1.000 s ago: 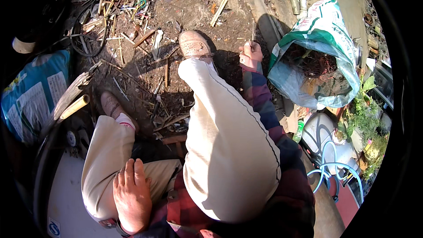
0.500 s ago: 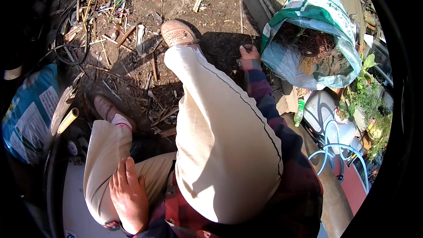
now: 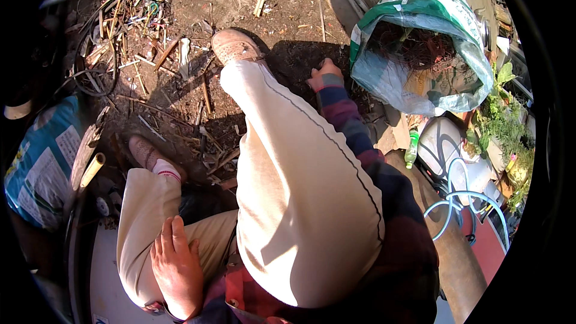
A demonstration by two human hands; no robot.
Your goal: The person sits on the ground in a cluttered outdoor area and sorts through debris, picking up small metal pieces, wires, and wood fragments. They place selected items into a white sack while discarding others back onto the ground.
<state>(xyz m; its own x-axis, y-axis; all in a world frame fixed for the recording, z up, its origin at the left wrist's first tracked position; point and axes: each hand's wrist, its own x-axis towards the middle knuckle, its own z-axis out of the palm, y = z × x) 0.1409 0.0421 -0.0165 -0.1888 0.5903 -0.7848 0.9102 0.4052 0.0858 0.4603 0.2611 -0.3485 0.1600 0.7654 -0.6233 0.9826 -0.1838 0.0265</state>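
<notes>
My left hand rests with fingers stretched out on my bent left leg in pale trousers. My right hand is low over the dirt, right of my right shoe, its fingers curled down; what they hold, if anything, is hidden. Just right of that hand, a white and green plastic sack lies with its open mouth toward me and tangled reddish-brown material inside.
Sticks and litter cover the dirt. At left are a blue package, a bamboo piece and weathered wood. On the right are a green bottle, blue hose, a thick pipe and plants.
My right hand has moved left and lower along the ground, turning more knuckles-up. The view has shifted, putting the sack higher in the picture. My left hand stays on my leg.
</notes>
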